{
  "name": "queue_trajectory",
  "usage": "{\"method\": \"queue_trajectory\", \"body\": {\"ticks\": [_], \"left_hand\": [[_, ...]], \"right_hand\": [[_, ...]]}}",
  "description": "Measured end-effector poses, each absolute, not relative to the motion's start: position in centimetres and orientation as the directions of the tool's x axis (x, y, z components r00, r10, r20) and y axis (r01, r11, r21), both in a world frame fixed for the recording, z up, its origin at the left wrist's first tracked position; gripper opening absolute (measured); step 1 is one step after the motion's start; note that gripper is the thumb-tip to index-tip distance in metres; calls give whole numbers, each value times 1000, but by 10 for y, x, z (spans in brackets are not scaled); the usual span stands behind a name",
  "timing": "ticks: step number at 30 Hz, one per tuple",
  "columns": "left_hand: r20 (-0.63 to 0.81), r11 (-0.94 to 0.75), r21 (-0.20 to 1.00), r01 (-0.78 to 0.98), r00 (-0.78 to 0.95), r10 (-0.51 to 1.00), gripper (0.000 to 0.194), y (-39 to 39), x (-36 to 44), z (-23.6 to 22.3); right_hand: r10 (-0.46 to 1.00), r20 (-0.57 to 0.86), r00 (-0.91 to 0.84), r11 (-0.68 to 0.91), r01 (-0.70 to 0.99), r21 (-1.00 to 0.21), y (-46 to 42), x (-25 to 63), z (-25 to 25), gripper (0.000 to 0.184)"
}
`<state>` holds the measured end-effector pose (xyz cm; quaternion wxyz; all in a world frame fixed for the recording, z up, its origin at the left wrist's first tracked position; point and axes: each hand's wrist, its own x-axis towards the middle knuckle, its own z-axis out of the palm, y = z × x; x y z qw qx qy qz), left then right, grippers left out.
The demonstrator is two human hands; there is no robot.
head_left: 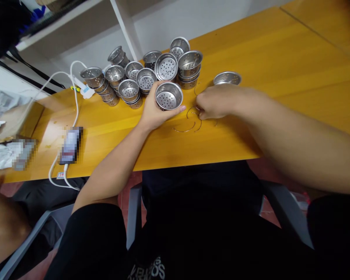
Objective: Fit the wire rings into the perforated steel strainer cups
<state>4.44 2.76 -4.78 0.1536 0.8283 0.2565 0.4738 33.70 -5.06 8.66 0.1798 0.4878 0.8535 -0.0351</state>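
My left hand (153,109) is wrapped round a small perforated metal strainer cup (169,96), its open mouth tilted toward me. Just to the right, my right hand (214,102) reaches down to the table with its fingers pressed together among thin curved wire handles (185,130). Whether a wire is pinched in those fingers is hidden. Another perforated cup (227,78) stands right behind my right hand, partly covered by it. Stacks of similar strainer cups (189,64) stand behind my left hand, some with wires lying across their mouths.
On the wooden table (157,149) a phone (70,146) lies at left, with a white charging cable (76,99) attached. A cardboard box (26,118) and plastic bags (6,155) are at the far left. Another person's arm (2,225) shows at lower left. Shelving (122,29) stands behind the table.
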Motion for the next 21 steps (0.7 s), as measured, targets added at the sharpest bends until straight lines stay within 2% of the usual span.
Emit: {"method": "queue_trajectory", "body": {"ticks": [3,13,18,21], "left_hand": [[691,-808,504,304,420,589,116,26,43,-47],[721,-823,473,314,400,567,119,24,47,-40],[743,-855,426,297,425,518,125,29,47,-47],[749,-862,421,283,427,506,112,31,47,-53]], "right_hand": [[819,-321,-475,536,833,135,-54,332,87,17],[765,-214,-608,617,787,-32,-13,353,45,17],[762,-206,-614,618,785,-50,-24,351,61,16],[793,-182,-581,578,812,-75,-37,350,83,7]]}}
